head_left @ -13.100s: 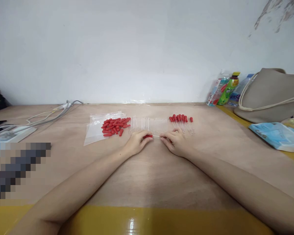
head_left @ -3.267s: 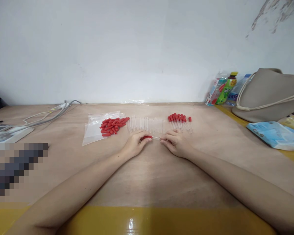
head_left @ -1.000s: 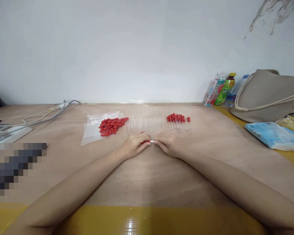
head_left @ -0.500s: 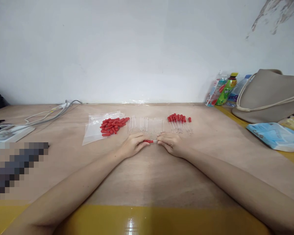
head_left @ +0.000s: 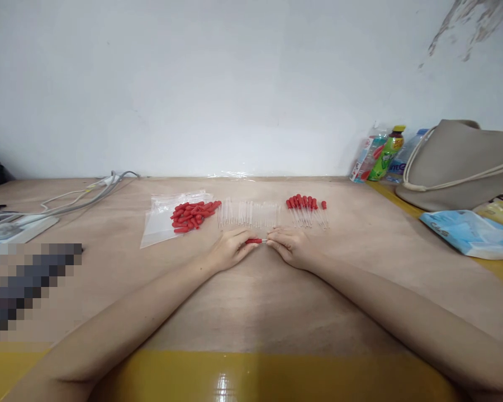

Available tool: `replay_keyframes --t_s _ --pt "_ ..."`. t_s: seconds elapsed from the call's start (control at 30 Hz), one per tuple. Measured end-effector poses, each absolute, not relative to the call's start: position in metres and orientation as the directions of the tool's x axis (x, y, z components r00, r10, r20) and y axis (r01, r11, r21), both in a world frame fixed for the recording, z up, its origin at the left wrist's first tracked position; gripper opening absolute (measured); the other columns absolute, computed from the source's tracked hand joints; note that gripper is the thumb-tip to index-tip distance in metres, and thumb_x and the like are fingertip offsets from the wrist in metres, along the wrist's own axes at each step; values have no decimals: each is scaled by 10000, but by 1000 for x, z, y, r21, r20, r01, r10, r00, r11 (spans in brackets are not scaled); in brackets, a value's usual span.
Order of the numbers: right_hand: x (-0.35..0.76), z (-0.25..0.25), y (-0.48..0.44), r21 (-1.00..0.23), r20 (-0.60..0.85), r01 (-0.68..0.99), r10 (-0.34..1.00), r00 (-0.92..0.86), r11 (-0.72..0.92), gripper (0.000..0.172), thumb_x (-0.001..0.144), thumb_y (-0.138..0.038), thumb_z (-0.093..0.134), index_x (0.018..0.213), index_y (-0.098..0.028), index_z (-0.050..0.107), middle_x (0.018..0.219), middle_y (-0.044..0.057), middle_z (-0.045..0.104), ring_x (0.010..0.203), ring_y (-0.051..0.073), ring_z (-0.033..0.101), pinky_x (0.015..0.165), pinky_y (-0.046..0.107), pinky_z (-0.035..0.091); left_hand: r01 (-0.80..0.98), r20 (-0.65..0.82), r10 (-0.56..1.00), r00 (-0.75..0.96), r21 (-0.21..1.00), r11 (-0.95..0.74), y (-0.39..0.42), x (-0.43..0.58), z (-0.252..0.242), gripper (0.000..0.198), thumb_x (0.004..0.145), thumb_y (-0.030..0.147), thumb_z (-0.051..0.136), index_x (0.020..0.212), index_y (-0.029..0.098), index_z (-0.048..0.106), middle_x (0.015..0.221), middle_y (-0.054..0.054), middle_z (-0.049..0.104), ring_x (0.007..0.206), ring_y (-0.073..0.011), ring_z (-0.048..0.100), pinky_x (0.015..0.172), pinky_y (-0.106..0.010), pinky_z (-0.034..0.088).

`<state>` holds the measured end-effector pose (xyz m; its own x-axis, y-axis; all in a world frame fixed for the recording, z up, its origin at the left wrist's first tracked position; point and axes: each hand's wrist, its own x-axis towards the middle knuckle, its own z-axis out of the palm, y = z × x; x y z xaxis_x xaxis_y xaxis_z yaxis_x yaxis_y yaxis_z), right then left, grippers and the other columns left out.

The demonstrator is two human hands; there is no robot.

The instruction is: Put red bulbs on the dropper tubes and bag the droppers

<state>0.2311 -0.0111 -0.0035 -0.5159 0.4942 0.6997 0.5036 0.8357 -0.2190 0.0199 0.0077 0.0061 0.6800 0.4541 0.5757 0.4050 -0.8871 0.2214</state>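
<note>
1. Head view: The left hand [head_left: 230, 251] pinches a small red rubber bulb [head_left: 254, 241]. The right hand [head_left: 291, 247] pinches a thin clear dropper tube [head_left: 264, 241]. The bulb and tube meet between the two hands, low over the worktop [head_left: 260, 301], just in front of the row of clear tubes [head_left: 249, 214].
2. Head view: It looks like the bulb is being pushed onto the tube's end. I think the push must go straight and soft, since the tube looks thin and could snap.
3. Head view: Left of the row of clear tubes lies a pile of red bulbs [head_left: 193, 215] on a clear plastic bag [head_left: 157, 226]. Right of the row lie finished droppers [head_left: 307, 209] with red tops.
4. Head view: Far right of the row sit drink bottles [head_left: 383, 153], a beige bag [head_left: 461, 164] and a blue packet [head_left: 469, 233]. Far left lie grey cables [head_left: 79, 198]. Nothing lies between the hands and the piles.
</note>
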Motion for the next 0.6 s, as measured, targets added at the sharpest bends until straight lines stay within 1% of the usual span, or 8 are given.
replay_keyframes --t_s 0.07,0.17,0.27,0.3,0.37,0.43,0.53,0.6 --pt "232 0 -11 -196 663 563 531 -528 803 257 885 -258 402 875 -173 644 818 52 653 780 142 560 742 284 419 420 581 481 656 248 -873 9 20 7 170 856 260 474 958 168 573 850 -50 612 779 -148 569 712 -272 455" --pt "235 8 -15 -64 604 702 587 -539 709 268 870 -310 430 832 -195 668 808 55 628 781 160 517 721 309 346 440 582 509 634 269 -856 11 19 8 167 842 274 500 952 173 574 852 -45 608 789 -148 569 727 -276 457" --pt "242 19 -17 29 556 812 666 -497 582 277 854 -315 437 777 -201 678 779 59 617 789 172 503 724 321 297 480 579 553 599 294 -827 12 18 9 265 804 308 553 1034 179 534 914 -56 586 846 -167 558 760 -301 459" --pt "246 23 -15 11 547 850 708 -446 527 286 852 -311 430 761 -200 677 759 57 619 780 170 509 722 317 294 496 576 571 585 304 -814 12 18 9 319 792 312 566 1077 182 509 940 -61 574 864 -174 553 769 -312 459" --pt "254 32 -6 -90 523 931 813 -257 353 312 842 -333 418 725 -200 674 709 49 625 731 167 528 696 301 304 521 548 601 582 317 -793 11 18 9 362 789 303 565 1122 190 480 968 -64 554 847 -173 550 751 -315 464" --pt "264 39 10 -214 447 971 894 -3 110 338 818 -380 417 683 -200 668 654 46 626 658 170 545 630 284 316 524 509 608 610 317 -791 11 18 9 281 807 280 532 1073 192 512 961 -59 549 796 -157 550 709 -298 467" --pt "275 44 35 -285 345 942 898 271 -175 313 764 -400 451 663 -194 664 693 70 646 688 208 581 576 281 325 497 489 585 647 311 -810 11 18 8 164 827 252 496 961 185 562 941 -54 554 790 -149 547 699 -284 464" --pt "277 41 48 -290 303 922 889 344 -257 290 743 -379 471 677 -174 665 727 96 653 720 229 595 589 294 336 485 493 574 654 309 -818 11 18 8 141 830 241 490 928 180 571 918 -52 560 802 -151 547 714 -288 462"
